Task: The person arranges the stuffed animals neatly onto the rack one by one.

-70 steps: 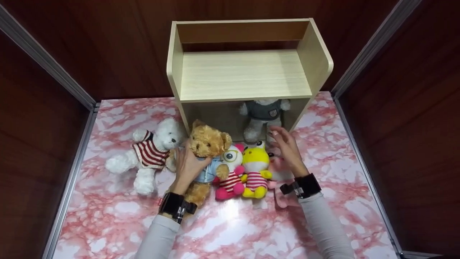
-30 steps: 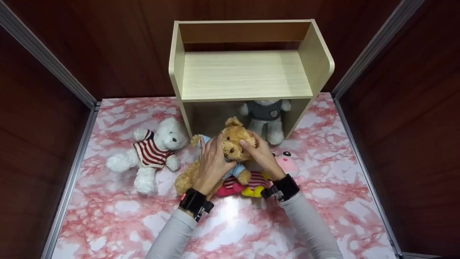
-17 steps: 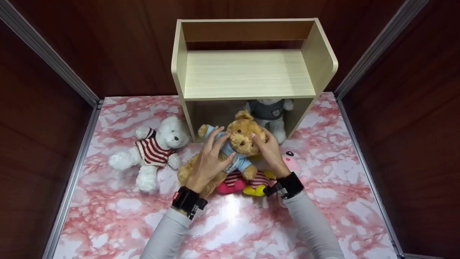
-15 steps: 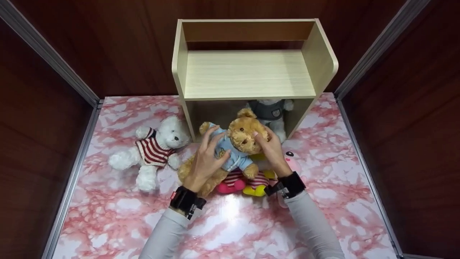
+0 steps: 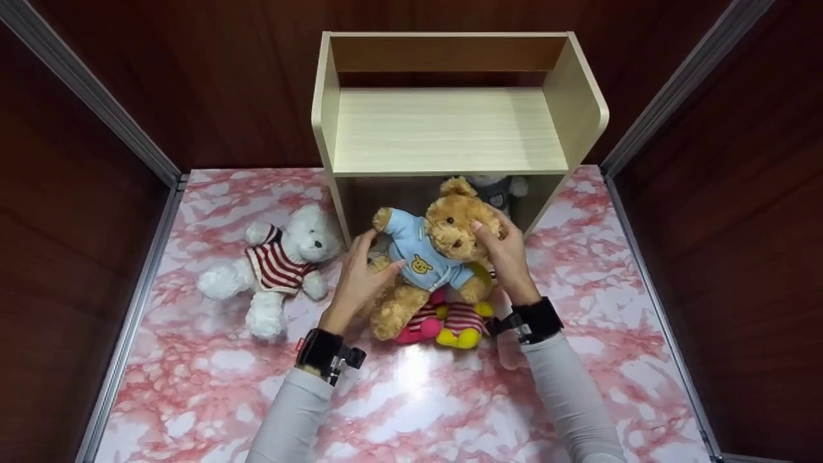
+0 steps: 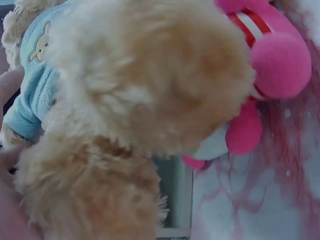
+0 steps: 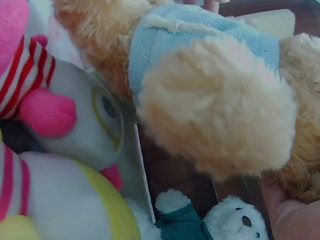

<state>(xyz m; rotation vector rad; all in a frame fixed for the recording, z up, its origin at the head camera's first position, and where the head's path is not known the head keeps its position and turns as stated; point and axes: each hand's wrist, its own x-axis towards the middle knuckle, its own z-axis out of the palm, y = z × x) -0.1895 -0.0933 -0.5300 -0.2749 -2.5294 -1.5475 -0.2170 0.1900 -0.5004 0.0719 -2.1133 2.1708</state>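
Observation:
A golden-brown teddy bear point(image 5: 418, 247) in a light blue hoodie is held tilted between both hands, in front of the shelf's lower opening. My left hand point(image 5: 360, 276) holds its body from the left, thumb on the hoodie's hem and fingers by its raised arm. My right hand point(image 5: 511, 257) grips the side of its head, thumb on the cheek. The bear's fur point(image 6: 150, 75) fills most of the left wrist view. In the right wrist view, its pale paw point(image 7: 220, 110) hides part of the hoodie.
Behind the bear stands a pale wooden shelf point(image 5: 450, 128); a bear in a dark top point(image 5: 495, 190) sits in its lower compartment. A pink doll point(image 5: 421, 325) and a yellow doll point(image 5: 460, 328) lie partly covered below. A white bear point(image 5: 283, 263) in stripes lies left.
The teddy bear has moved right and upward towards the shelf, swinging more upright. My right hand came onto its head. My left hand slid from its chest to its side.

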